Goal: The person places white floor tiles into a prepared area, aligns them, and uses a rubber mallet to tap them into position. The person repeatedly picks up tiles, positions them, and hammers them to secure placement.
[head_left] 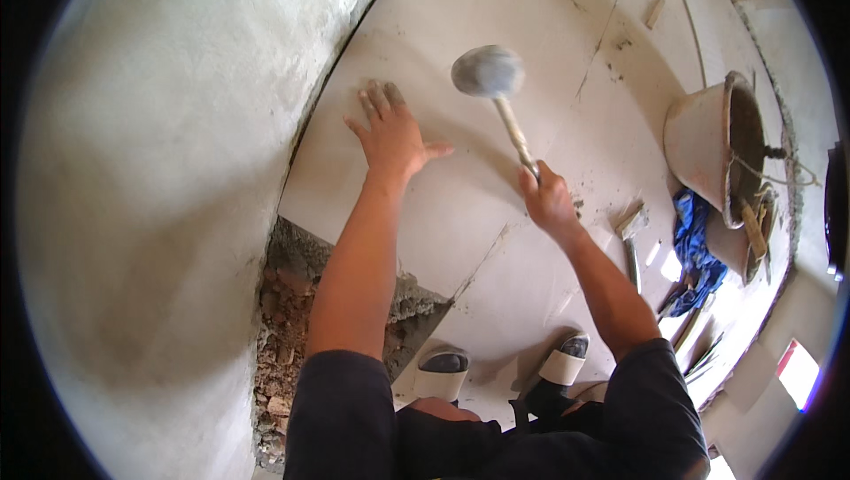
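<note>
My left hand [395,136] lies with fingers spread on a large pale floor tile [443,205], close to the wall's foot. In my right hand [549,200] is the light handle of a mallet [489,72], gripped near its end. The mallet's rounded grey head is raised or resting over the tile, to the right of my left hand; it is slightly blurred, and I cannot tell whether it touches. Below the tile's near edge, an untiled patch shows grey mortar [413,299] and reddish rubble [282,338], partly hidden by my left forearm.
A bare plastered wall [168,161] rises at the left. On the right are a tipped dirty bucket [699,139], a blue cloth [695,254] and a hammer [631,232]. A small wood scrap [655,12] lies farther off. My sandalled feet [442,372] stand near the tile joint.
</note>
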`<state>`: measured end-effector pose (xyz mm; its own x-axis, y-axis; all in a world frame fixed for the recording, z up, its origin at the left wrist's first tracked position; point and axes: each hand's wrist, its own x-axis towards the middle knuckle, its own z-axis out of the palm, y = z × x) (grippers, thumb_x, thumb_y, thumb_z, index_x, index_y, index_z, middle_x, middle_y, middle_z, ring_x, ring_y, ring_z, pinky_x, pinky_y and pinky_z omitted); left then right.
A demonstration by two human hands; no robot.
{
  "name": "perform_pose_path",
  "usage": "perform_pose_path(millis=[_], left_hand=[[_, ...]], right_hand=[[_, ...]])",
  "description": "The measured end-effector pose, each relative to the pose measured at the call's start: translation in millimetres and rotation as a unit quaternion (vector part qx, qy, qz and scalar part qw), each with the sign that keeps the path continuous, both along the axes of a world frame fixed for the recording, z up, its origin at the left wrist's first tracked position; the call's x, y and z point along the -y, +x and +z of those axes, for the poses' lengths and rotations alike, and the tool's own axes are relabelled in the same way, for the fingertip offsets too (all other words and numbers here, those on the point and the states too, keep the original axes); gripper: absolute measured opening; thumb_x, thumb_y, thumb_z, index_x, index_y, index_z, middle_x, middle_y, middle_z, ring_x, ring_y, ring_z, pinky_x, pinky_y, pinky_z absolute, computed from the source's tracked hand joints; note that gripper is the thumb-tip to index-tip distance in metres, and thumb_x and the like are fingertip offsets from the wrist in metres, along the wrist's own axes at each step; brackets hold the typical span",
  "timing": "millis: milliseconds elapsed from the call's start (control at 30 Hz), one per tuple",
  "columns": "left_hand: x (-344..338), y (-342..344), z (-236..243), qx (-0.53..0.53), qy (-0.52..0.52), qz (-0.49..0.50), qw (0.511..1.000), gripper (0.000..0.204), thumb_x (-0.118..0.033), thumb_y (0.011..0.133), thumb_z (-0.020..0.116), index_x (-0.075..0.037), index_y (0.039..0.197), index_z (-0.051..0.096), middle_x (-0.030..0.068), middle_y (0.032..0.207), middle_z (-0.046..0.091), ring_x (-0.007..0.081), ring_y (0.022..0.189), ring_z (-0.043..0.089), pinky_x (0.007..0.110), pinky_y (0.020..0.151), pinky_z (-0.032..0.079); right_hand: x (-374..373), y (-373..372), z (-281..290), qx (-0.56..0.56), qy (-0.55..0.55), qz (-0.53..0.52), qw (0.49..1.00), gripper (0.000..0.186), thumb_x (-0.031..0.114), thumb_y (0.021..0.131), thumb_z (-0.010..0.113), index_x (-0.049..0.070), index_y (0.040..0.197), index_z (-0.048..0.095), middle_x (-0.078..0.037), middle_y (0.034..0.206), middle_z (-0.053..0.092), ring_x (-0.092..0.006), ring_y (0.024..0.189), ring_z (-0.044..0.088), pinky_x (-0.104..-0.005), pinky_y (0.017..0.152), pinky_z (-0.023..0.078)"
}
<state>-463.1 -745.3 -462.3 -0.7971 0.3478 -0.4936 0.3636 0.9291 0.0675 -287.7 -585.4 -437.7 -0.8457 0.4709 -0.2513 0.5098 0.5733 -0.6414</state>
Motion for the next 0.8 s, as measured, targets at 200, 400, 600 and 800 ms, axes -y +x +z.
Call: perform_pose_path(millis=[200, 400, 600, 800], left_hand=[[-1, -1, 10, 0.022, 0.046, 0.02, 0.998, 0.136, -0.061, 0.058, 0.081, 0.008, 0.148, 0.004, 0.0292, 0.154, 0.006, 0.0433, 0.144, 0.004, 0.068, 0.109, 0.009], [-3, -2, 12, 0.043, 0.036, 0.026, 0.998, 0.133, -0.06, 0.059, 0.081, 0.007, 0.148, 0.008, 0.0279, 0.155, 0.008, 0.043, 0.144, 0.005, 0.066, 0.11, 0.01], [-3, -5, 13, 0.045, 0.028, 0.014, 0.999, 0.132, -0.061, 0.059, 0.08, 0.006, 0.148, 0.009, 0.0291, 0.154, 0.008, 0.0432, 0.144, 0.004, 0.066, 0.11, 0.011], [-5, -6, 9, 0.041, 0.023, 0.013, 0.999, 0.134, -0.062, 0.058, 0.08, 0.007, 0.148, 0.008, 0.03, 0.154, 0.006, 0.0443, 0.144, 0.004, 0.065, 0.11, 0.011]], right_hand=[[5, 46, 2, -0.036, -0.081, -0.006, 0.996, 0.029, 0.025, 0.092, 0.059, 0.001, 0.078, 0.049, -0.017, 0.054, 0.05, -0.0382, 0.048, 0.052, -0.0435, 0.044, 0.039], [6, 49, 0, 0.004, -0.058, -0.032, 0.998, 0.033, 0.029, 0.093, 0.058, 0.001, 0.078, 0.05, -0.017, 0.054, 0.051, -0.0375, 0.05, 0.055, -0.044, 0.047, 0.042], [-7, -30, 17, -0.099, -0.094, -0.016, 0.991, 0.031, 0.029, 0.095, 0.057, -0.001, 0.086, 0.056, -0.016, 0.058, 0.054, -0.0341, 0.051, 0.056, -0.0412, 0.05, 0.043], [-13, -115, 13, -0.008, -0.014, -0.02, 1.0, 0.043, 0.038, 0.097, 0.052, -0.002, 0.08, 0.055, -0.014, 0.058, 0.053, -0.0277, 0.051, 0.052, -0.0385, 0.052, 0.043]])
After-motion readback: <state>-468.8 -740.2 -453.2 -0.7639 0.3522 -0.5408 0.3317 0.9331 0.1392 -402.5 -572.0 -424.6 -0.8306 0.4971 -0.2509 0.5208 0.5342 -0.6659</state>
